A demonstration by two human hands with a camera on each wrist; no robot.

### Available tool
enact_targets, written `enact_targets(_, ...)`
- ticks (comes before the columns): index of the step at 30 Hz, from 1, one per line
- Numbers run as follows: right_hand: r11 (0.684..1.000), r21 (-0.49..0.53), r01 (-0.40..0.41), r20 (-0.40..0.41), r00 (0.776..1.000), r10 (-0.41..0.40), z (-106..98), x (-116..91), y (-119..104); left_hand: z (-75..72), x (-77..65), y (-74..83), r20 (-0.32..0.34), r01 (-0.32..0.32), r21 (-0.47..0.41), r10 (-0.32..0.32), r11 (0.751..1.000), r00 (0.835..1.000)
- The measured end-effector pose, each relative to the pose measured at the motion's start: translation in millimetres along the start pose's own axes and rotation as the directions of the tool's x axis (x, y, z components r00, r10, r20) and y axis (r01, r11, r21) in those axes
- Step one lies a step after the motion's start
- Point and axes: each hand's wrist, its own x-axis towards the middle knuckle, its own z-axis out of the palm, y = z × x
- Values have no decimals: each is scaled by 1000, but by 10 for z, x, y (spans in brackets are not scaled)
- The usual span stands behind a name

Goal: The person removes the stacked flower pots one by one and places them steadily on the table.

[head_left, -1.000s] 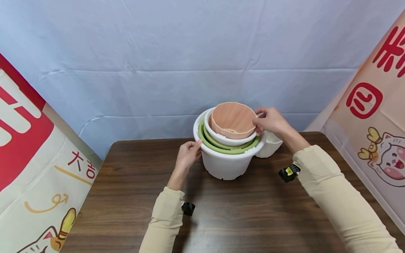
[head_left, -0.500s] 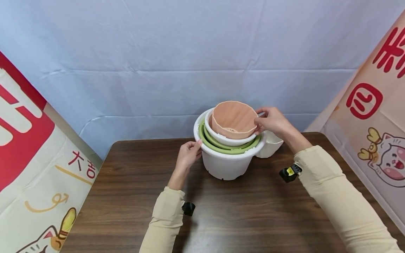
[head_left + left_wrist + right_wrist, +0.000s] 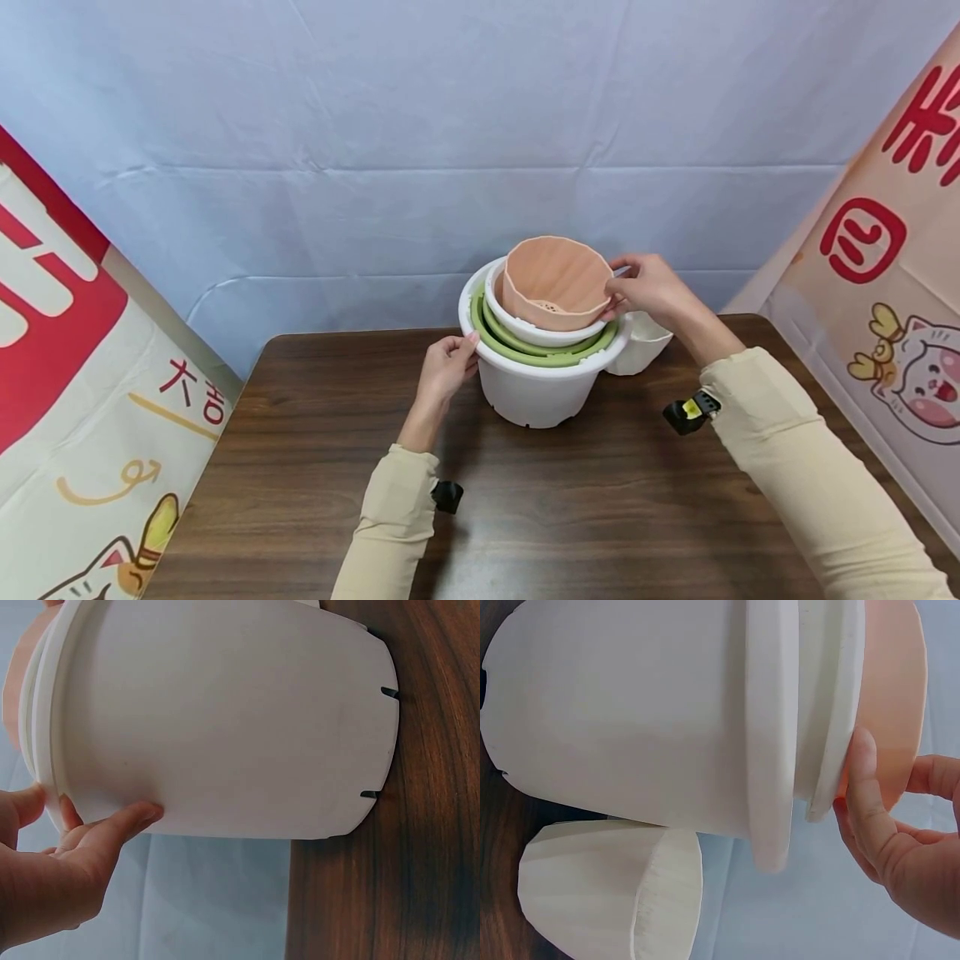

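Note:
A large white flower pot (image 3: 528,396) stands upright on the table, with a green pot (image 3: 551,360) nested in it. Inside the green one sits a smaller white pot (image 3: 551,337). On top, a fluted salmon-coloured pot (image 3: 558,279) rests tilted in the stack, holes showing in its bottom. My left hand (image 3: 447,367) pinches the large pot's left rim; in the left wrist view its thumb is on the rim and its fingers are against the outer wall. My right hand (image 3: 647,287) pinches the right edge of the salmon pot, as the right wrist view (image 3: 907,832) confirms.
A small white faceted pot (image 3: 637,346) stands just right of the stack, close against the large pot. The brown wooden table (image 3: 555,508) ends at its back edge near a pale cloth backdrop (image 3: 375,192). Printed banners (image 3: 900,317) hang at both sides.
The salmon pot's far rim has risen slightly and shifted a little right, tilting more toward me, with my right hand moving along. My left hand and the large pot have stayed put.

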Motion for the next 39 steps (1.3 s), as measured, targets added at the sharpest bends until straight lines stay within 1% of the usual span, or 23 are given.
enact_targets(8, 999, 45, 5, -2, 1000, -5, -10, -46, -34, -2, -5, -1, 5, -4, -3, 4, 1000, 1000)
enact_targets(15, 997, 70, 30, -22, 999, -29, -42, -92, -84, -13, 4, -14, 0, -10, -13, 10, 1000, 1000)
enact_targets(20, 994, 100, 43, -33, 999, -40, -67, -132, -117, -19, 12, -26, 2, -12, -2, 12, 1000, 1000)
enact_targets(29, 991, 104, 78, -70, 995, -71, -113, -219, -216, -31, 23, -33, -5, -13, -8, 13, 1000, 1000)
enact_targets(34, 986, 130, 103, -81, 992, -93, -162, -261, -261, -33, 29, -36, -13, -7, -9, 7, 1000, 1000)
enact_targets(39, 985, 123, 122, -88, 990, -111, -208, -301, -294, -33, 27, -25, -12, -8, -9, 8, 1000, 1000)
